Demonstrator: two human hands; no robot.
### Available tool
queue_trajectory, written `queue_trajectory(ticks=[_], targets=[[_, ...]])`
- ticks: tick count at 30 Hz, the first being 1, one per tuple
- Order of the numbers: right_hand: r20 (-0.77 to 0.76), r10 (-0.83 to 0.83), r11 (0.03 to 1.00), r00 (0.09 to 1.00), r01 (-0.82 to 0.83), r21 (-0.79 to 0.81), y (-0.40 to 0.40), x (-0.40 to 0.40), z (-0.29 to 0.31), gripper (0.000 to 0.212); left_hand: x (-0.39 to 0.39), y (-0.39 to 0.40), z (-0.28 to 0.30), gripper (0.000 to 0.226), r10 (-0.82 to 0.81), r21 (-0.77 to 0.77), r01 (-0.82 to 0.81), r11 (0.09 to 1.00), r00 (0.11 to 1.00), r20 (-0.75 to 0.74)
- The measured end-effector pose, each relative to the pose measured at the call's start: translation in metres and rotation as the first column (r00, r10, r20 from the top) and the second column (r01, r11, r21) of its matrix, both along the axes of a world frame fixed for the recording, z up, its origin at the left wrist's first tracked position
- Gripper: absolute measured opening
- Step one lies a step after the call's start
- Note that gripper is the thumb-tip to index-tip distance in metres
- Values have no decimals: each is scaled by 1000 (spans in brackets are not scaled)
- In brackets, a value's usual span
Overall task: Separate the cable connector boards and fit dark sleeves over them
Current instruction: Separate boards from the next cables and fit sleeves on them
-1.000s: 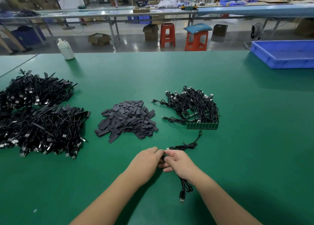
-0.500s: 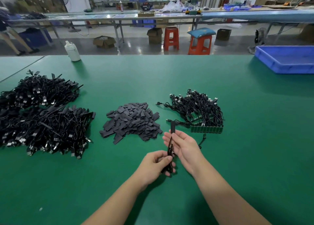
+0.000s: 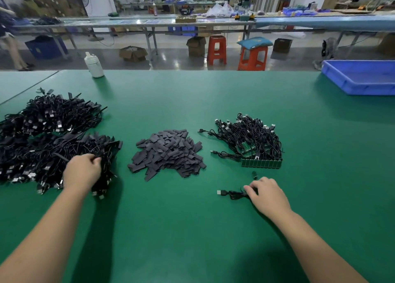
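Observation:
My left hand (image 3: 82,170) reaches over the big heap of sleeved black cables (image 3: 42,154) at the left, its fingers curled round one sleeved cable at the heap's right edge. My right hand (image 3: 266,194) rests on the table and pinches a loose black cable (image 3: 234,194); the USB plug points left and the other end lies just beyond my fingers. A pile of flat dark sleeves (image 3: 168,152) sits in the middle. To its right lies a tangle of cables (image 3: 249,136) still joined to a green strip of connector boards (image 3: 261,163).
A second heap of black cables (image 3: 51,114) lies at the far left. A white bottle (image 3: 94,65) stands at the green table's far edge and a blue tray (image 3: 361,77) at the far right. Stools, boxes and other benches stand beyond.
My hands have parted. The left carried the sleeved cable from the table's middle to the left heap. The right moved right and down onto a loose cable near the board strip.

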State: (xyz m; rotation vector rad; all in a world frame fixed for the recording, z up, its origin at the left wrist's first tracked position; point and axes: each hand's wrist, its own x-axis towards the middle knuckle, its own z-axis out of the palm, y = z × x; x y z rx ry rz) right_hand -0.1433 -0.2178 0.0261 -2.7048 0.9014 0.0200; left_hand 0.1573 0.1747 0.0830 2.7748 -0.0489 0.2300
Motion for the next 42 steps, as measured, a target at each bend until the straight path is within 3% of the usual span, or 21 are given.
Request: queue_trajectory(ticks=[3, 6, 11, 14, 20, 24, 26, 30, 34, 38, 42], targets=[[7, -4, 999, 1000, 4, -47, 7, -2, 5, 31, 10, 21, -1, 32, 83, 44, -83, 996, 997, 9], [13, 6, 1000, 1000, -6, 3, 13, 1, 11, 7, 7, 21, -1, 33, 104, 141, -118, 983, 989, 103], [57, 70, 986, 996, -78, 150, 21, 7, 13, 55, -10, 2, -7, 37, -10, 95, -16, 995, 963, 269], [43, 88, 977, 995, -95, 193, 24, 10, 14, 54, -21, -18, -11, 33, -160, 84, 140, 987, 928, 336], [173, -57, 880, 983, -33, 474, 34, 16, 13, 43, -52, -76, -42, 30, -447, 94, 443, 891, 895, 17], [251, -62, 812, 966, -97, 576, 48, 21, 9, 30, -66, -101, -67, 32, -365, 189, 390, 901, 918, -156], [262, -87, 765, 961, -105, 636, 54, 22, 8, 29, -69, -105, -75, 31, -312, 181, 335, 925, 939, -144], [270, -163, 608, 949, -119, 785, 58, 21, 6, 26, -70, -107, -78, 31, -249, -61, 244, 968, 962, -110], [282, -197, 541, 939, -135, 830, 52, 20, 3, 19, -66, -104, -77, 32, -207, -194, 175, 965, 964, -164], [292, -255, 478, 922, -142, 867, 45, 16, -1, 15, -66, -102, -73, 24, -176, -240, 123, 963, 961, -213], [285, -272, 432, 919, -148, 889, 41, 17, -3, 14, -74, -106, -64, 8, -256, -201, 218, 955, 948, -189]])
